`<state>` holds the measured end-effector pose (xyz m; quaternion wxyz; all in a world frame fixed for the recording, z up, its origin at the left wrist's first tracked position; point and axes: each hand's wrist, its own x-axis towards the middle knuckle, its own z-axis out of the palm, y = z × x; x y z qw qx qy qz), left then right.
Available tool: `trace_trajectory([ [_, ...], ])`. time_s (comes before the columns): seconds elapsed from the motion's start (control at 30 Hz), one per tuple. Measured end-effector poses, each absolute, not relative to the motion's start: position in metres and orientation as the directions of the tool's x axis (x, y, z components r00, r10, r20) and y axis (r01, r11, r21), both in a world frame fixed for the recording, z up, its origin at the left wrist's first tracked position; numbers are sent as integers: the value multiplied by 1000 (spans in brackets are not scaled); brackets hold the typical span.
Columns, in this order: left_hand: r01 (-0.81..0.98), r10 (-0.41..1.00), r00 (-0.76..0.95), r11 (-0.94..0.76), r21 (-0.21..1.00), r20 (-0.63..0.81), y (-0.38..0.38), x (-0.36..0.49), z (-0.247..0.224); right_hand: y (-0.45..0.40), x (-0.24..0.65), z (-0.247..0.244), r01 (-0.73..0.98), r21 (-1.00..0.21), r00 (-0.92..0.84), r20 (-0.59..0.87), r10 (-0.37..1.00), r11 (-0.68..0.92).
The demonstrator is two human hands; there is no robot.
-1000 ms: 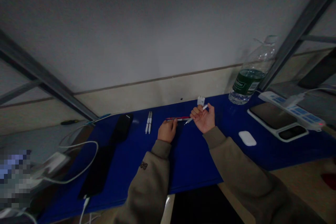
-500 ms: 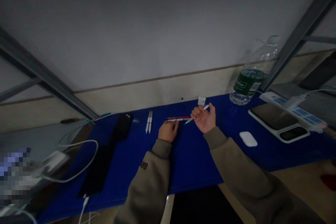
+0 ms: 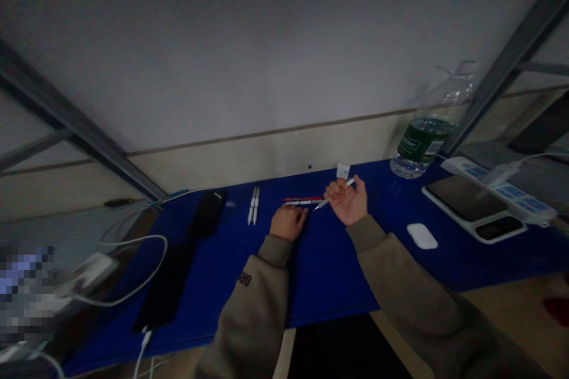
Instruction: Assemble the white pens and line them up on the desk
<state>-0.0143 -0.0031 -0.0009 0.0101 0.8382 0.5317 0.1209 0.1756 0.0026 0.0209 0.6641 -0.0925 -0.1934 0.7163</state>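
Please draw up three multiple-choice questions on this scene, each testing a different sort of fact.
1. Where does the water bottle stand on the blue surface? A) far left B) far right, by the wall C) at the front edge
2. How many white pens lie side by side beyond the left hand? A) one B) two C) four
3. What is the right hand doing? A) lying flat, empty B) gripping the mouse C) holding a white pen

1 B: it stands against the wall.
2 B: two lie parallel.
3 C: the pen passes through the curled fingers.
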Motion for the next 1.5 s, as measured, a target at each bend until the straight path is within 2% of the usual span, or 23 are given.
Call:
trace_trajectory([
  [0.33, 886, 883, 420, -448, 116, 209, -5, -14, 0, 3, 178, 20, -923, -383, -104, 169, 980, -32],
  [0.83, 886, 887, 415, -445, 129, 203, -5, -14, 1, 1, 177, 25, -899, -438, -48, 93, 994, -3],
  [1.07, 881, 884, 417, -450, 146, 212, -4, -15, -1, 1, 177, 25, -918, -397, -70, 145, 987, -7],
  [1.5, 887, 890, 408, -439, 143, 205, -4, -14, 0, -1, 177, 26, -912, -410, -28, 139, 990, 32],
])
